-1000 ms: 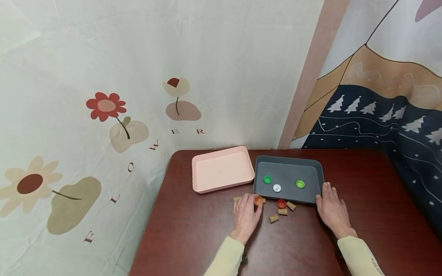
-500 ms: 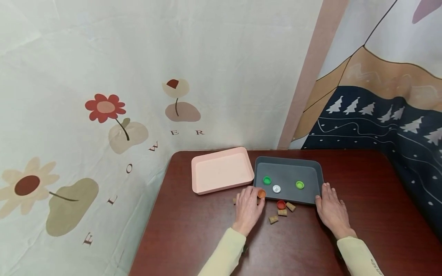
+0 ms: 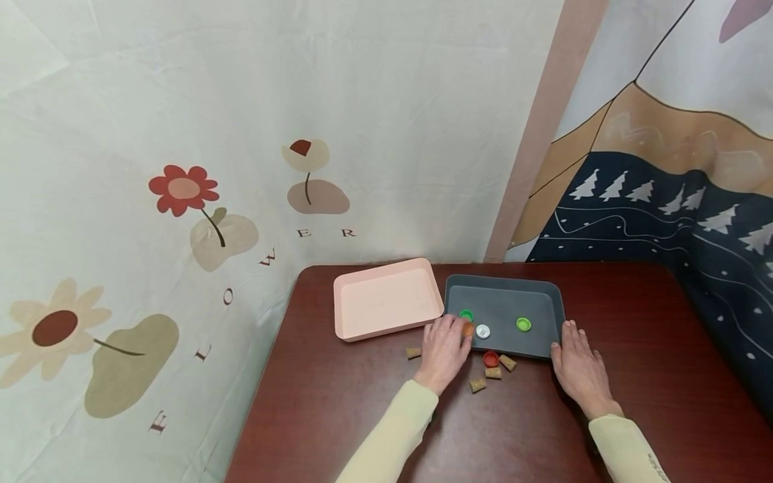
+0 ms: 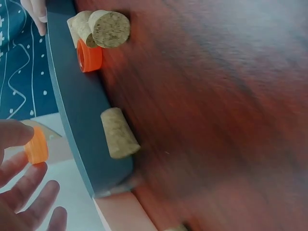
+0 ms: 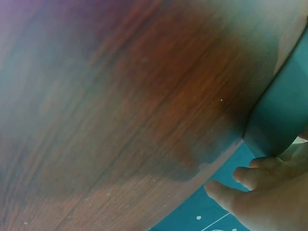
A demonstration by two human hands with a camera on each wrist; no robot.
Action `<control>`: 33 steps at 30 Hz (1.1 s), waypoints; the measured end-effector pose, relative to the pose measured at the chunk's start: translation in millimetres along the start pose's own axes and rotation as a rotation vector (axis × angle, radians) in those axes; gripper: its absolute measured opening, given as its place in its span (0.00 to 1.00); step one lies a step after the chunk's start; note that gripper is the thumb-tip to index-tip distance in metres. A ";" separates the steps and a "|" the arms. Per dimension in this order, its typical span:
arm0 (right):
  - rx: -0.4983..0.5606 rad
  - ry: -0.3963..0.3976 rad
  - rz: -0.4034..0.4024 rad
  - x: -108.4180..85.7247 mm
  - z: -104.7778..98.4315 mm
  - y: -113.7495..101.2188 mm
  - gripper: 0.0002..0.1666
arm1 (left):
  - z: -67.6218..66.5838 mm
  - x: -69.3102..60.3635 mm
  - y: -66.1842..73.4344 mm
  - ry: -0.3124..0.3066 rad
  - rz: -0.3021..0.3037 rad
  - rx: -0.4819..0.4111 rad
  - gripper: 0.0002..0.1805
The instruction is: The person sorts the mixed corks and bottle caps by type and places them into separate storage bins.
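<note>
Between thumb and fingertips my left hand (image 3: 443, 350) pinches an orange bottle cap (image 4: 36, 146), held above the front left part of the dark grey tray (image 3: 504, 300). In that tray lie a green cap (image 3: 466, 314), partly hidden by the hand, a white cap (image 3: 483, 331) and a lime-green cap (image 3: 523, 325). Just outside its front edge sits a red cap (image 3: 491, 359) beside a cork (image 3: 507, 363). My right hand (image 3: 581, 369) rests with extended fingers against the tray's right side.
A pink tray (image 3: 389, 300) stands left of the grey one. Other corks lie on the brown table (image 3: 507, 436): one cork (image 3: 413, 353) left of my left hand, another cork (image 3: 492, 373) below the red cap, and a third cork (image 3: 477, 385) nearer me. A printed cloth (image 3: 392, 134) hangs behind.
My left hand has lifted the orange cap from beside the corks and carried it forward and right over the grey tray. The right hand stays in place.
</note>
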State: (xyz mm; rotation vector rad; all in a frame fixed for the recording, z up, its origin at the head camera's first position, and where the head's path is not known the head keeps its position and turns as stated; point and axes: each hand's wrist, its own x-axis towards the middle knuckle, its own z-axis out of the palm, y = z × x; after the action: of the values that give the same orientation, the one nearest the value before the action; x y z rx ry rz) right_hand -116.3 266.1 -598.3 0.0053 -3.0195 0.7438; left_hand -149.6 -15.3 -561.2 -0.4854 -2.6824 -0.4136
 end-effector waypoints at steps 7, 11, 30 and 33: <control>-0.009 0.006 -0.010 -0.8 1.6 0.7 0.38 | 10.2 16.4 17.6 -0.054 0.096 0.017 0.12; -0.017 0.007 -0.010 -0.9 2.9 -0.1 0.38 | 17.4 22.4 27.3 -0.113 0.090 -0.051 0.13; -0.016 0.011 0.002 -2.1 -0.7 -0.7 0.37 | 52.4 34.9 46.6 -0.241 -0.014 0.062 0.11; -0.012 0.010 0.003 -1.5 -0.6 0.0 0.37 | 56.1 36.8 47.5 -0.238 -0.021 0.093 0.10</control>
State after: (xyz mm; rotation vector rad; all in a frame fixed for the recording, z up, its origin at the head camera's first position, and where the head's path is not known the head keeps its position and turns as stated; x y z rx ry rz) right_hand -114.7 266.4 -597.8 -0.0037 -3.0148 0.7236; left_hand -180.9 56.8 -585.3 -0.5075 -2.9222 -0.2493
